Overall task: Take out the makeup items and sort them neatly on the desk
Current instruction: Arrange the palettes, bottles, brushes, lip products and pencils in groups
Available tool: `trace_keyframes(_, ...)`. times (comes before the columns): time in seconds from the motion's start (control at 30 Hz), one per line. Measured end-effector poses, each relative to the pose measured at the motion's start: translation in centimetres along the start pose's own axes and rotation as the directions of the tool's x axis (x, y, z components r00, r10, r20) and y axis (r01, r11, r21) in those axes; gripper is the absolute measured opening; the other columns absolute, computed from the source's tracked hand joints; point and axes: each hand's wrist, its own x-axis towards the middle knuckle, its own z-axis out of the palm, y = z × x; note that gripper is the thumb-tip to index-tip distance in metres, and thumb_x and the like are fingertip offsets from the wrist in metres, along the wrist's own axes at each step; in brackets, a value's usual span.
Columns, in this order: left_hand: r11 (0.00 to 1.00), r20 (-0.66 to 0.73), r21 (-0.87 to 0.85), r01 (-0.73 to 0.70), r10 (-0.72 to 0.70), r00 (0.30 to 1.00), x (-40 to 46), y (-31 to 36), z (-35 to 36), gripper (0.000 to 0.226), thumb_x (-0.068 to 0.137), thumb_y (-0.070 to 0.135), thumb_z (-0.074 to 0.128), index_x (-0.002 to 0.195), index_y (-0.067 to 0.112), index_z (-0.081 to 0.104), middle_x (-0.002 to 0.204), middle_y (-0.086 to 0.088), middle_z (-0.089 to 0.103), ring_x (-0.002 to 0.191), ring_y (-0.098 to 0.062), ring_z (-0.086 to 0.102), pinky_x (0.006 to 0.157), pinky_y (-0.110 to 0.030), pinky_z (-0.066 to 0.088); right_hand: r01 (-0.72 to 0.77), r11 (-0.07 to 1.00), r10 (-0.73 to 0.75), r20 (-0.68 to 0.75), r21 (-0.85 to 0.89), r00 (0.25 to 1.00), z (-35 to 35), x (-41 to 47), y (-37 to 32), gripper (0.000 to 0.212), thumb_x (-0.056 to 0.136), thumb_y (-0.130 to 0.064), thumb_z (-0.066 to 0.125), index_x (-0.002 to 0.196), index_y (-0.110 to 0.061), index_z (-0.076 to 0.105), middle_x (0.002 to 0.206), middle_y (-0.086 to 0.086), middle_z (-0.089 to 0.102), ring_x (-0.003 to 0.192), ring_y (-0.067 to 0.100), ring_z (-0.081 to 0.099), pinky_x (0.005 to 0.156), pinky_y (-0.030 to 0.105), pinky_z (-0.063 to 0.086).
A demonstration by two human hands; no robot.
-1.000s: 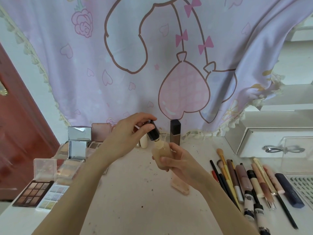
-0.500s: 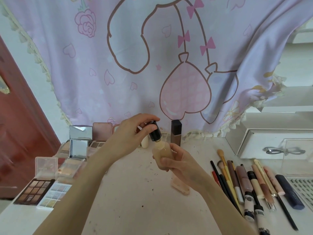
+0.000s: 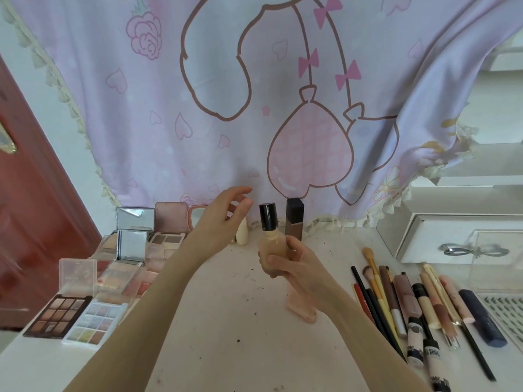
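Nearest on the white surface (image 3: 226, 349), two open eyeshadow palettes (image 3: 76, 318) are laid side by side at the left; at the right, a row of brushes, pencils and tubes (image 3: 418, 301) is lined up, with a dark blue tube (image 3: 482, 316) at its far right end; a flat peach item (image 3: 301, 305) is seen lying just under the right wrist. In the middle, a beige foundation bottle (image 3: 271, 244) with a black cap (image 3: 268, 216) is held upright above the surface; it is gripped by the right hand (image 3: 294, 260), whose fingers and thumb are curled round its lower part. The left hand (image 3: 223, 215) is held up just left of the cap, not touching it; its fingers are spread apart and nothing is held in it. Farther back at the left, open compacts with mirrors (image 3: 135, 236) are stacked close together; a small cream bottle (image 3: 242, 234) and a tall brown bottle with a dark cap (image 3: 294, 219) are stood near the back edge. A white drawer box (image 3: 458, 239) is set at the right; a purple cartoon curtain (image 3: 254, 94) is hung behind everything.
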Motion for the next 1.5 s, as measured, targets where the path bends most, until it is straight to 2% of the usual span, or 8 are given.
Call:
trace_keyframes(0.1,0.992,-0.037,0.092,0.083,-0.080,0.996,-1.2,-3.4,1.5,0.029,0.096,0.027,0.044,0.122,0.018,0.053,0.110,0.000,0.057,0.091,-0.008,0.053,0.071,-0.010,0.035,0.018,0.993,-0.029,-0.099,-0.116,0.995,-0.5,1.0,0.2,0.039,0.079,-0.005,0.070,0.114,-0.017,0.057,0.095,0.000,0.066,0.077,0.013,0.063,0.069,0.023,0.051)
trace_keyframes(0.23,0.942,0.011,0.316,0.111,-0.120,0.993,-4.1,-7.6,3.7,0.031,0.095,0.024,0.048,0.123,0.011,0.054,0.119,-0.007,0.053,0.109,-0.020,0.050,0.087,-0.020,0.034,0.048,0.963,-0.098,-0.179,-0.264,0.979,-0.8,2.6,0.6,0.039,0.078,-0.011,0.072,0.105,-0.033,0.055,0.098,-0.013,0.064,0.086,-0.001,0.063,0.072,0.015,0.052)
trace_keyframes(0.37,0.847,0.074,0.510,0.153,-0.221,0.972,-6.1,-9.7,5.6,0.045,0.096,0.037,0.041,0.137,0.018,0.039,0.146,-0.004,0.033,0.136,-0.021,0.028,0.110,-0.032,0.021,0.043,0.954,-0.121,-0.250,-0.296,0.961,-0.5,4.7,1.2,0.044,0.077,-0.012,0.073,0.115,-0.028,0.057,0.101,-0.012,0.063,0.096,0.006,0.060,0.084,0.023,0.051)
trace_keyframes(0.5,0.753,0.112,0.640,0.153,-0.289,0.951,-6.5,-10.6,6.5,0.053,0.097,0.044,0.025,0.146,0.024,0.021,0.156,0.000,0.013,0.144,-0.016,0.005,0.116,-0.034,0.001,0.003,0.918,-0.134,-0.303,-0.398,0.944,-0.1,6.8,1.9,0.051,0.077,-0.014,0.074,0.125,-0.017,0.056,0.114,-0.003,0.061,0.105,0.013,0.056,0.092,0.025,0.044)
trace_keyframes(0.63,0.739,0.111,0.657,0.146,-0.287,0.952,-6.6,-10.7,6.7,0.053,0.098,0.043,0.022,0.148,0.025,0.017,0.157,0.001,0.009,0.144,-0.015,0.001,0.116,-0.033,-0.002,-0.022,0.874,-0.166,-0.342,-0.485,0.925,0.3,8.7,2.7,0.052,0.080,-0.018,0.071,0.128,-0.016,0.053,0.121,-0.001,0.059,0.112,0.016,0.054,0.099,0.028,0.040)
trace_keyframes(0.97,0.743,0.099,0.652,0.149,-0.278,0.956,-6.7,-10.8,6.6,0.053,0.097,0.044,0.023,0.147,0.027,0.018,0.157,0.003,0.010,0.144,-0.014,0.002,0.115,-0.033,-0.002,-0.107,0.840,-0.188,-0.470,-0.532,0.862,1.1,11.4,4.2,0.044,0.083,-0.014,0.066,0.125,-0.012,0.051,0.121,0.007,0.058,0.115,0.024,0.052,0.093,0.024,0.033)
trace_keyframes(1.27,0.723,0.115,0.677,0.140,-0.292,0.950,-6.7,-10.7,6.6,0.054,0.098,0.044,0.020,0.148,0.026,0.012,0.157,0.002,0.005,0.144,-0.014,-0.002,0.115,-0.034,-0.005,-0.141,0.801,-0.157,-0.431,-0.582,0.888,1.4,11.6,4.1,0.046,0.088,-0.017,0.061,0.131,-0.011,0.044,0.127,0.009,0.054,0.119,0.026,0.051,0.102,0.033,0.037)
trace_keyframes(1.5,0.706,0.139,0.694,0.141,-0.324,0.936,-6.6,-10.6,6.6,0.056,0.098,0.045,0.017,0.149,0.026,0.006,0.158,0.002,0.000,0.144,-0.015,-0.006,0.115,-0.035,-0.007,-0.183,0.782,-0.068,-0.375,-0.595,0.925,1.3,9.1,4.1,0.045,0.089,-0.019,0.060,0.130,-0.009,0.046,0.127,0.008,0.054,0.116,0.021,0.051,0.092,0.024,0.036)
